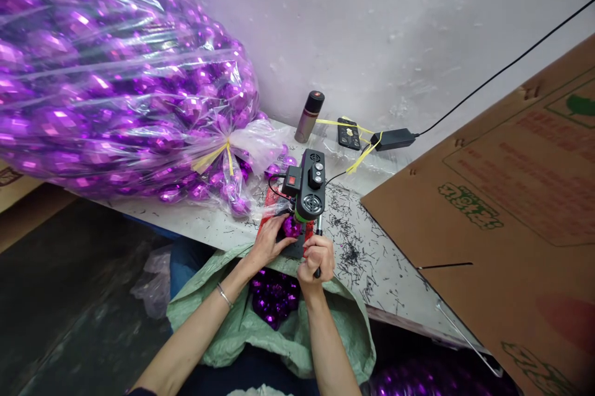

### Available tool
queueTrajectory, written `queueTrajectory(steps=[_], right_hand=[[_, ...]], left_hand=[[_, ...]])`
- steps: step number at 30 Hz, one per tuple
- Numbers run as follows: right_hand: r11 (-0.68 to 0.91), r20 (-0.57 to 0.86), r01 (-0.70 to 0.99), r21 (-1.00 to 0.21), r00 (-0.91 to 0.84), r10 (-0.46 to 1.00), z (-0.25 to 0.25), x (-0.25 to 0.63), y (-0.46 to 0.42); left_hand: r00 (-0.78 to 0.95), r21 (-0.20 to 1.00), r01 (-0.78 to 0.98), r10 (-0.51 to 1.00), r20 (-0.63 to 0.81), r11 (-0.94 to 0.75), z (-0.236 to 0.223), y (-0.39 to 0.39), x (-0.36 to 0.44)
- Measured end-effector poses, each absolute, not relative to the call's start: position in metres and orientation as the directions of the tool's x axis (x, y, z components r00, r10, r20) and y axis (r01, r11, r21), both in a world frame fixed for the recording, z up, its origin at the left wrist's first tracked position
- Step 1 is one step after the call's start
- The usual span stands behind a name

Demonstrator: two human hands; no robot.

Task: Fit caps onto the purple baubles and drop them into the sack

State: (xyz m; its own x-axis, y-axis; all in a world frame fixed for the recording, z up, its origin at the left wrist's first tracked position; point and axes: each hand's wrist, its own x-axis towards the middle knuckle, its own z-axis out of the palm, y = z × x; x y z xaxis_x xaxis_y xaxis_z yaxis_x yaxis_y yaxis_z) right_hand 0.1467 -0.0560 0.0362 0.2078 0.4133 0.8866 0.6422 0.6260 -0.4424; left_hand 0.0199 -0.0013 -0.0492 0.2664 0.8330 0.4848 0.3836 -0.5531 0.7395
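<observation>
A shiny purple mirrored ball (pixel 292 227) sits under the head of a small black bench machine (pixel 310 186) with a red switch. My left hand (pixel 270 240) holds the ball from its left side, thumb and fingers closed on it. My right hand (pixel 317 259) is wrapped round the black-gripped lever handle (pixel 319 226) at the machine's right side. Part of the machine's red and black base is hidden by my hands. Below them, a green woven sack (pixel 214 328) lies open over my lap, with several purple balls (pixel 274 297) inside.
A big clear bag (pixel 116 74) of purple balls, tied with yellow ribbon, fills the left. Behind the machine stand a spray can (pixel 309 117) and a black power adapter (pixel 395 139). Small black pins (pixel 356 253) litter the table; a cardboard box (pixel 511 210) leans in from the right.
</observation>
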Motion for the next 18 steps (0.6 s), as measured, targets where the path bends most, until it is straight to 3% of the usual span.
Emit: queueTrajectory(steps=[10, 18], right_hand=[[0.662, 0.894, 0.621, -0.419, 0.155, 0.42, 0.031, 0.149, -0.057], [0.559, 0.787, 0.576, -0.596, 0.282, 0.549, 0.104, 0.145, -0.061]], left_hand=[[0.257, 0.743, 0.403, 0.845, 0.469, -0.535, -0.049, -0.002, 0.022], [0.264, 0.742, 0.411, 0.848, 0.459, -0.53, -0.043, -0.003, 0.02]])
